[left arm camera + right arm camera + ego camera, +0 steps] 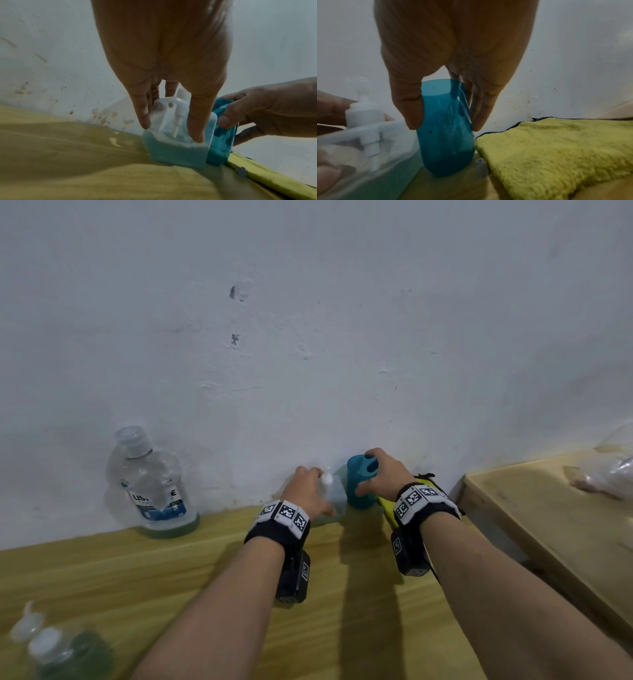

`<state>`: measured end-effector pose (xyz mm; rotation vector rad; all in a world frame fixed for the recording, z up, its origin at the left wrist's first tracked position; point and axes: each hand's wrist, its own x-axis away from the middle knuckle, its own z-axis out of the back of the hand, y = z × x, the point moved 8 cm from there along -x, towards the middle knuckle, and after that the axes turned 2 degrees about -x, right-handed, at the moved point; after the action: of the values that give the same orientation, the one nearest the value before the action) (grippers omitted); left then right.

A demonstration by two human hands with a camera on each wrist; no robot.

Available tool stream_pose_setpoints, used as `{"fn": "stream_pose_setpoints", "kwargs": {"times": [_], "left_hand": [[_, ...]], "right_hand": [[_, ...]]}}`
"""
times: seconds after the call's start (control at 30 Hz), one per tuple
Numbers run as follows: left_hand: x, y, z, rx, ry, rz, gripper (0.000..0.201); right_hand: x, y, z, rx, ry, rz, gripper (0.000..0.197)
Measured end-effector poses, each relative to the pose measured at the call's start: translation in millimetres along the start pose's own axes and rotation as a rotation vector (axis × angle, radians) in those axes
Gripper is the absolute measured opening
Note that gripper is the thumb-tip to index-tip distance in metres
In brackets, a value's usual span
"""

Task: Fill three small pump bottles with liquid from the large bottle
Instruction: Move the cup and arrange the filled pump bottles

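A clear square pump bottle (178,152) with a white pump stands on the wooden table (171,577) by the wall, its lower part holding teal liquid with foam on top. My left hand (171,132) grips it from above, thumb and fingers on opposite sides. Right beside it, touching it, is a translucent blue bottle (447,142), open at the top, and my right hand (446,127) holds it with thumb and fingers round its upper part. The large bottle (150,487) stands uncapped at the left against the wall, with a shallow layer of green liquid.
A yellow cloth (556,148) lies just right of the blue bottle, under my right wrist. Two small capped bottles (61,652) with green liquid stand at the near left corner. A raised wooden shelf (534,525) with a plastic bag is on the right.
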<state>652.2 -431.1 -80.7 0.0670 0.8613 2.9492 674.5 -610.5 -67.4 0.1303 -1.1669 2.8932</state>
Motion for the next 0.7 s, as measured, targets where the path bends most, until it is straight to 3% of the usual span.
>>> {"fn": "stream_pose_setpoints", "kwargs": {"times": [0.27, 0.5, 0.7], "left_hand": [[-0.4, 4.6, -5.6, -0.043, 0.044, -0.013, 0.077], [2.0, 11.0, -3.4, -0.1, 0.01, 0.014, 0.081], [17.8, 27.8, 20.7, -0.155, 0.056, 0.036, 0.08]], "right_hand": [[-3.0, 5.9, 1.1, -0.01, 0.001, -0.003, 0.081], [8.7, 1.7, 11.0, -0.057, 0.002, -0.017, 0.113], [37.0, -3.8, 30.8, -0.033, 0.045, -0.007, 0.112]]}}
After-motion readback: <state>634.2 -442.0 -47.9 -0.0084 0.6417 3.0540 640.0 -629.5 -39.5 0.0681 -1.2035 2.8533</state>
